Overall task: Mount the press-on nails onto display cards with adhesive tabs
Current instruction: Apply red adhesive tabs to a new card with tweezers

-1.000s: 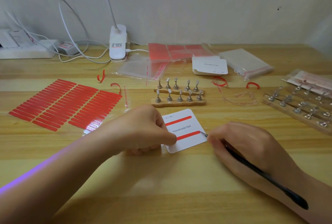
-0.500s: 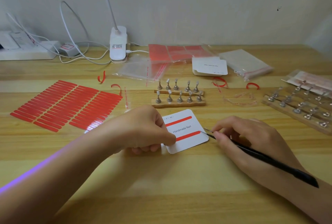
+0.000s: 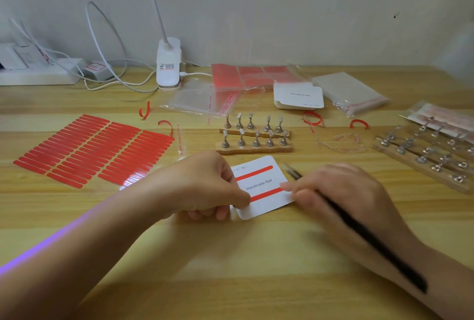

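Since a moment ago my right hand (image 3: 341, 191) has slid in, so a fingertip now touches the lower red adhesive strip (image 3: 266, 193), tweezers (image 3: 359, 227) held along my palm. Left hand (image 3: 205, 186) pinches the display card (image 3: 261, 186) flat on the table (image 3: 230, 255) so it cannot shift. Nails wait on stands (image 3: 254, 137) behind.

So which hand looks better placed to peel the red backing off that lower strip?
Probably the right hand: its fingertip touches the lower red strip at its end and it holds the tweezers. The left hand pins the card.
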